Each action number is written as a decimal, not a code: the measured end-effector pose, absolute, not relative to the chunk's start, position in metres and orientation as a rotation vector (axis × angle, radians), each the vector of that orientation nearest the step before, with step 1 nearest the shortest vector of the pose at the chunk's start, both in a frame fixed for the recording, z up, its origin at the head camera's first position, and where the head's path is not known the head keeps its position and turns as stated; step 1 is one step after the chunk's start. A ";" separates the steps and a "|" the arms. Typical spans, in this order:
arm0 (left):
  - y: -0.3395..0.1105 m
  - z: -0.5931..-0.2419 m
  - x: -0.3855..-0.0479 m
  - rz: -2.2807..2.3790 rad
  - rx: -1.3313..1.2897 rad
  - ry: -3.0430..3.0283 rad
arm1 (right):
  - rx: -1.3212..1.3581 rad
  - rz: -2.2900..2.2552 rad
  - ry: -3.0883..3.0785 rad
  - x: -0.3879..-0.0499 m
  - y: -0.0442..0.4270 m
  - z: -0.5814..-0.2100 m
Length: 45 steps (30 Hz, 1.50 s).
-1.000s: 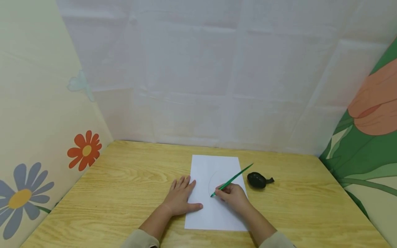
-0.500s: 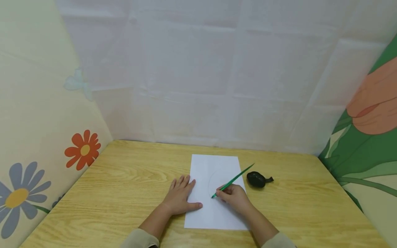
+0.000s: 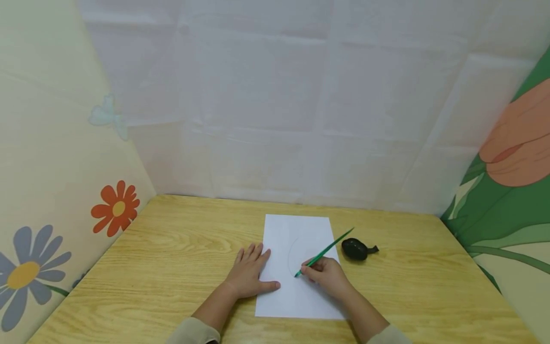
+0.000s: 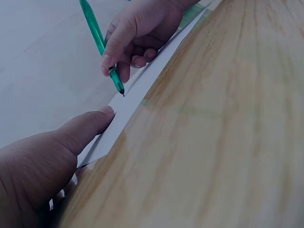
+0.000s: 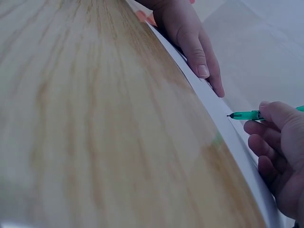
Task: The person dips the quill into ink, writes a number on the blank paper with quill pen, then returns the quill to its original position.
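Note:
A white sheet of paper [image 3: 283, 301] lies on the wooden table, with a thin curved line drawn near its middle. My right hand [image 3: 328, 278] pinches a slender green pen [image 3: 324, 251] between thumb and fingers, its tip at the lower end of that curve. In the left wrist view the pen [image 4: 95, 29] leans with its dark point down at the paper. My left hand [image 3: 248, 276] rests spread at the sheet's left edge, thumb on the paper and the other fingers mostly beside it.
To the right of the paper sits a glossy black rounded object [image 3: 355, 249] with a short tail; its kind is unclear. The wooden table [image 3: 172, 248] meets a white sheet backdrop [image 3: 266, 119] behind, with flower-printed panels on both sides.
The right hand and pen have shifted slightly down and to the right, and the drawn curve reaches a little further. The left hand stays in place.

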<state>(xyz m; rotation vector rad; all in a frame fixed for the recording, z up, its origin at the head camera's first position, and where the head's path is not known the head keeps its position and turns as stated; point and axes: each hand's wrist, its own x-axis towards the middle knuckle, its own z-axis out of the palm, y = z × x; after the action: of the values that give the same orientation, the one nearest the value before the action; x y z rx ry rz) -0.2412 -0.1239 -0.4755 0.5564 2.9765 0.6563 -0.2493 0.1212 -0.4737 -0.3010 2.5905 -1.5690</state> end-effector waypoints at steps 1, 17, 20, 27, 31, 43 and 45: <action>-0.124 -0.475 -0.241 0.657 0.557 2.976 | -0.302 -1.567 2.591 -0.249 0.121 -0.473; -0.124 -0.474 -0.240 0.670 0.559 2.975 | -0.341 -1.607 2.566 -0.249 0.127 -0.474; -0.124 -0.474 -0.240 0.672 0.559 2.977 | -0.349 -1.608 2.564 -0.249 0.128 -0.474; -0.124 -0.474 -0.240 0.674 0.553 2.976 | -0.334 -1.605 2.550 -0.248 0.130 -0.472; -0.124 -0.474 -0.240 0.673 0.553 2.976 | -0.335 -1.598 2.551 -0.248 0.132 -0.472; -0.124 -0.475 -0.240 0.682 0.547 2.978 | -0.322 -1.604 2.547 -0.251 0.139 -0.477; -0.124 -0.475 -0.239 0.683 0.547 2.978 | -0.320 -1.602 2.547 -0.251 0.140 -0.477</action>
<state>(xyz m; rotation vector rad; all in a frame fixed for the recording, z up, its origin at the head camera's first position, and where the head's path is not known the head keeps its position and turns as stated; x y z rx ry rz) -0.2395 -0.1235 -0.4745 0.5474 2.9782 0.6831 -0.2508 0.1398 -0.4769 -0.3202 2.5465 -1.6016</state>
